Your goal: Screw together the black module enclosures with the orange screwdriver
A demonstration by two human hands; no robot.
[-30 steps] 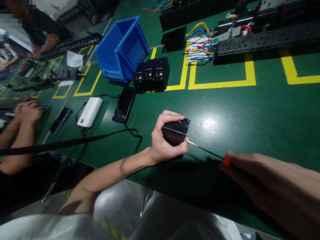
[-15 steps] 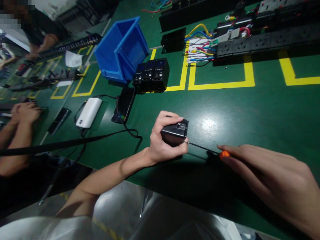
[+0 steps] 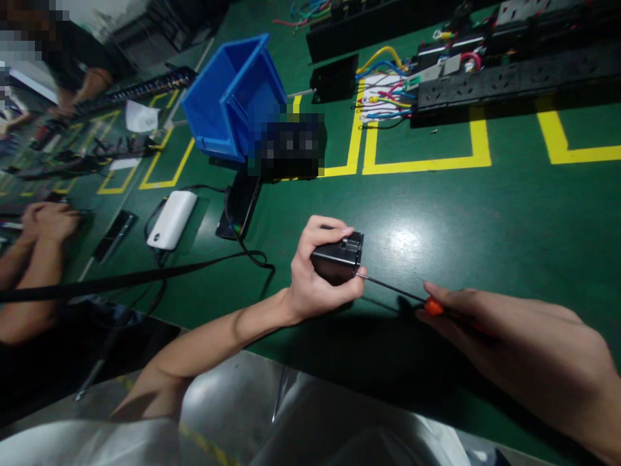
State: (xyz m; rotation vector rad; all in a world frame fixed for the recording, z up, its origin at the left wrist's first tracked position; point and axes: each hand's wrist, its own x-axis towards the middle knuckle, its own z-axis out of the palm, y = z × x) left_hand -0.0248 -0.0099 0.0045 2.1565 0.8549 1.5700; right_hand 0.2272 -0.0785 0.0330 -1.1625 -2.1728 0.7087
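Observation:
My left hand [image 3: 315, 278] is wrapped round a black plastic module [image 3: 337, 257], holding it just over the green table. Between the fingers and thumb of my right hand [image 3: 524, 349] is the orange handle of a screwdriver [image 3: 392, 287]. The dark shaft points left, and its tip meets the module's right-hand face close to my left thumb. My left thumb hides part of that contact, so I cannot tell what the tip sits in.
Beyond my hands stand a blue bin [image 3: 228, 97] and dark modules [image 3: 291, 145], now blurred. A phone [image 3: 237, 207], a white power bank [image 3: 172, 220] and a cable lie left. Wired socket strips [image 3: 485, 84] fill the back right. A co-worker's hands [image 3: 51, 220] rest at far left.
My right-hand fingers have shifted round the screwdriver handle, showing more orange. The tip stays at the module, and my left hand keeps its hold with hardly any movement.

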